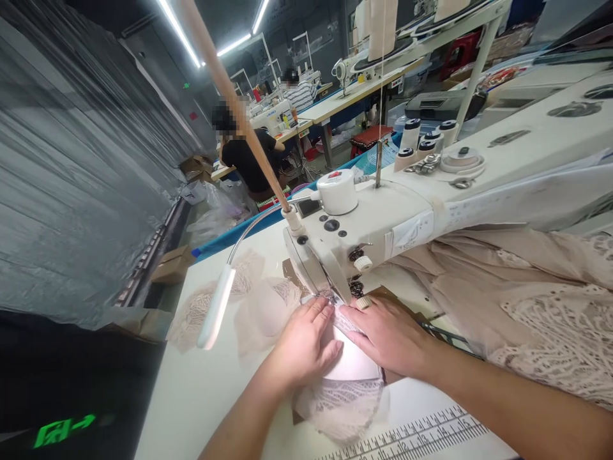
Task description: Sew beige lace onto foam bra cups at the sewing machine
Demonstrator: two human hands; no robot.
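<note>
Our left grip (301, 345) and right grip (389, 335) lie unclenched on the soft, flimsy lace cup (347, 399), probably best pinned at its twelve o'clock edge.

Lace piece (342, 399), under left hand (301, 348) and right hand (387, 332): beige openwork cloth, rough; inner cup smooth, matt white.
Sewing machine (397, 217), just beyond both hands: off-white painted metal, faint gloss.
Lamp (216, 308), left of left hand: ribbed metal neck, glossy white plastic head.
Surface (201, 396): smooth, matt white.
</note>
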